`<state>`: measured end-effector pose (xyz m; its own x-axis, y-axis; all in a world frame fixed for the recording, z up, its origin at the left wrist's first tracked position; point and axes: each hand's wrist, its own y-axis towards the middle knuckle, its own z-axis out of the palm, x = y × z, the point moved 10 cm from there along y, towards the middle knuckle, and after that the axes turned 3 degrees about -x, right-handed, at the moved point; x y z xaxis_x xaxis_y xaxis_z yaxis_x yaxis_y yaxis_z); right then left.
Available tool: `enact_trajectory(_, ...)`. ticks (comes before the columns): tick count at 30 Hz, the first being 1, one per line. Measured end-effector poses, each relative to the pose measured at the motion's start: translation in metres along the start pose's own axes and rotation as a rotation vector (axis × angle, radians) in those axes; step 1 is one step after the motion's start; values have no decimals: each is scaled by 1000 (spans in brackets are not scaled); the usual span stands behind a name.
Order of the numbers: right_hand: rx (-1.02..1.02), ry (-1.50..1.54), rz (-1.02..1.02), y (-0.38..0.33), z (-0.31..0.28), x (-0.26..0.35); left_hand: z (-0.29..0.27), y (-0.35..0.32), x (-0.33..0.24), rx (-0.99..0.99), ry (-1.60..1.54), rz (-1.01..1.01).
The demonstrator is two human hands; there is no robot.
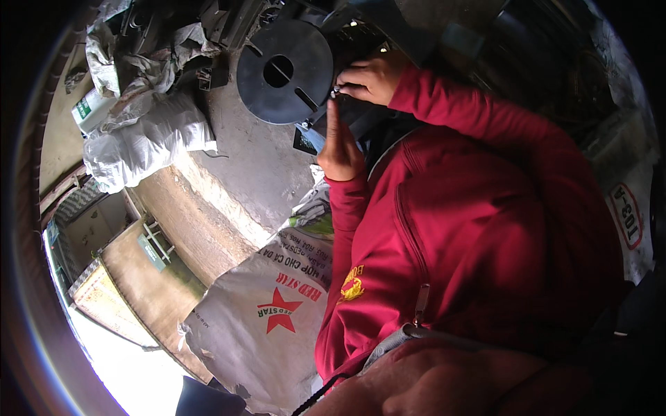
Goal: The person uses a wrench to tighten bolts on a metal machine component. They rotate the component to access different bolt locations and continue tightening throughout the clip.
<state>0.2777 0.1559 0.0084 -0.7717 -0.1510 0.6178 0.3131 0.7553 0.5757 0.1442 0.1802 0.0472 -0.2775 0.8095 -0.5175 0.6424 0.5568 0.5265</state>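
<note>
A round dark-grey metal disc (310, 60) with a central hole and two slots lies at the top, left of my hands. My right hand (374, 78) pinches a small shiny metal piece (335, 91) beside the disc's right edge; its exact kind is too small to tell. From below, my left hand (341, 154) points its index finger straight up, the tip at that piece. The other left fingers look folded and are partly hidden. Another small metal fitting (305, 125) shows at the disc's lower rim, above a light-blue strip (314, 139).
A white woven sack (239, 312) with a red star lies at lower left. White plastic bags (149, 142) and a white container (92, 111) are at upper left, on the near side of dark metal parts (239, 21). Grey concrete floor (257, 166) lies between them.
</note>
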Motion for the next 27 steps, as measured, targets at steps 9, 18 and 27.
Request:
enact_trajectory(9,-9,-83,38,2,-5,-2,-10,-1,-4,6,-17,-55)
enact_trajectory(18,-46,1,10,-1,-4,-4,-30,2,-9,-85,-68,-84)
enact_trajectory(27,-71,56,6,-3,1,-3,-18,1,-11,-11,2,-45)
